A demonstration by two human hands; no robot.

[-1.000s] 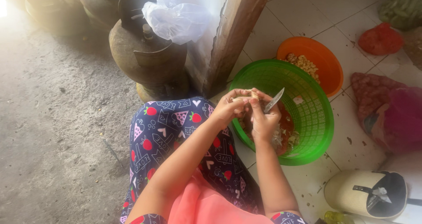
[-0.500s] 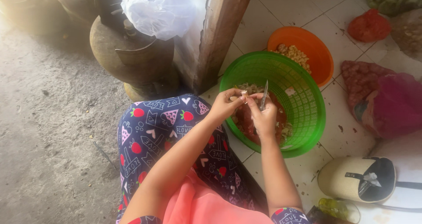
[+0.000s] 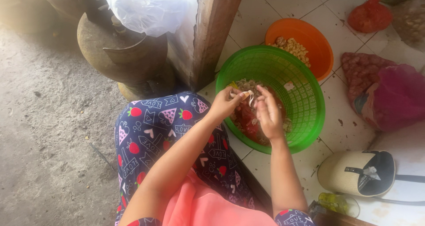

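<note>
Garlic clove sits pinched in my left hand, over the green basket. My right hand is just beside it, fingers loosely bent; I cannot tell if it holds anything.

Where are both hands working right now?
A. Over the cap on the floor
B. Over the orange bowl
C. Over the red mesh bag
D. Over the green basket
D: the left hand and right hand meet on a small pale piece above the green basket.
</note>
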